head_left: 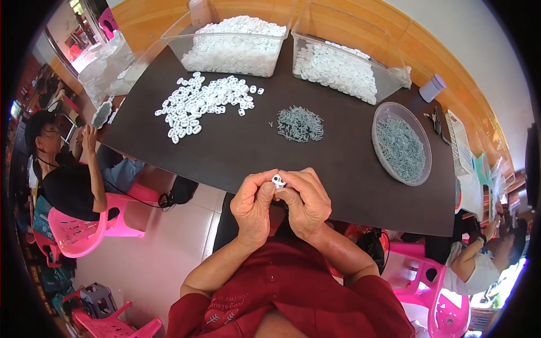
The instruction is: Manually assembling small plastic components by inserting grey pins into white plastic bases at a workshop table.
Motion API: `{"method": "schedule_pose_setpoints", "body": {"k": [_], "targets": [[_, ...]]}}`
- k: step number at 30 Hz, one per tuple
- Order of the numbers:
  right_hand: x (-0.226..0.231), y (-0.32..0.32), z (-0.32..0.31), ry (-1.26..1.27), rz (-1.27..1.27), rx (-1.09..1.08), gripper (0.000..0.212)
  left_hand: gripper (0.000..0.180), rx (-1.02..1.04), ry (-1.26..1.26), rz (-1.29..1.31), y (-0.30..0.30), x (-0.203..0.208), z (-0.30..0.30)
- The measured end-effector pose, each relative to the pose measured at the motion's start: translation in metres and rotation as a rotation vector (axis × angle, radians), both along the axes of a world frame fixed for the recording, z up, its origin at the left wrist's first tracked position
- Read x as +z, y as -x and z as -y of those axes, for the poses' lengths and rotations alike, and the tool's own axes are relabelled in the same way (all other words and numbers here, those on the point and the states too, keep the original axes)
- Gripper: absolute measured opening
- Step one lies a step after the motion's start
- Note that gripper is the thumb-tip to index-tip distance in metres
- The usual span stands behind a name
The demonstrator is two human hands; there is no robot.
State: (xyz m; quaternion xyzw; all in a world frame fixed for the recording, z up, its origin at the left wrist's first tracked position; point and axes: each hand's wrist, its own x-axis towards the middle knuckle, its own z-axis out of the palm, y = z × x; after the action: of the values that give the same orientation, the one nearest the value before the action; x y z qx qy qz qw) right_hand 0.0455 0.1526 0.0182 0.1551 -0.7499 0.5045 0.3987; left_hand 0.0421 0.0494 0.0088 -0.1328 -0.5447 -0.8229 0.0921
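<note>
While a person in a black top (67, 188) is sitting on a pink chair (79, 248) off to my left, a messy pile of white pieces (186, 107) is lying on the dark tabletop (225, 152). Just behind that, a clear bin (179, 46) is holding loads more of them. My left hand (253, 208) is closing its thumb and fingertips on one small white piece (278, 181), which I'm holding up by the near edge. Beyond it, a heap of little grey screw-like bits (300, 124) is sitting mid-table. My right hand (307, 203) is pinching that same piece from the other side. Behind, a second clear bin (393, 81) is holding white pieces too. Further right, a round tub (375, 135) is holding plenty of grey bits, and a purple bottle (432, 88) is standing near the back edge.
</note>
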Motion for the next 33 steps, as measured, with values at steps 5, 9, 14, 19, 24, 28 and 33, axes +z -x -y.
{"method": "schedule_pose_setpoints", "body": {"k": [5, 9, 14, 19, 24, 28, 33], "targets": [[0.002, 0.000, 0.007, -0.031, 0.011, 0.007, 0.028, 0.020, 0.006, -0.033, 0.009, -0.001, -0.001, 0.005], [0.006, 0.000, 0.014, -0.038, 0.012, 0.008, 0.030, 0.018, 0.021, -0.060, 0.053, -0.003, 0.009, 0.013], [0.011, -0.006, 0.018, -0.052, 0.036, 0.024, 0.033, 0.018, 0.014, -0.037, 0.045, -0.006, 0.016, 0.019], [0.011, -0.008, 0.018, -0.081, 0.034, 0.010, 0.033, 0.021, 0.065, 0.161, -0.029, -0.004, 0.014, 0.024], [0.007, -0.005, 0.022, -0.048, 0.080, 0.009, 0.031, 0.022, -0.016, 0.077, 0.005, -0.001, 0.016, 0.029], [0.005, -0.001, 0.025, -0.076, 0.102, 0.000, 0.033, 0.021, 0.058, 0.090, -0.041, 0.005, 0.008, 0.027], [0.004, 0.002, 0.029, -0.120, 0.077, -0.047, 0.031, 0.020, 0.092, 0.095, -0.064, 0.006, 0.010, 0.025]]}}
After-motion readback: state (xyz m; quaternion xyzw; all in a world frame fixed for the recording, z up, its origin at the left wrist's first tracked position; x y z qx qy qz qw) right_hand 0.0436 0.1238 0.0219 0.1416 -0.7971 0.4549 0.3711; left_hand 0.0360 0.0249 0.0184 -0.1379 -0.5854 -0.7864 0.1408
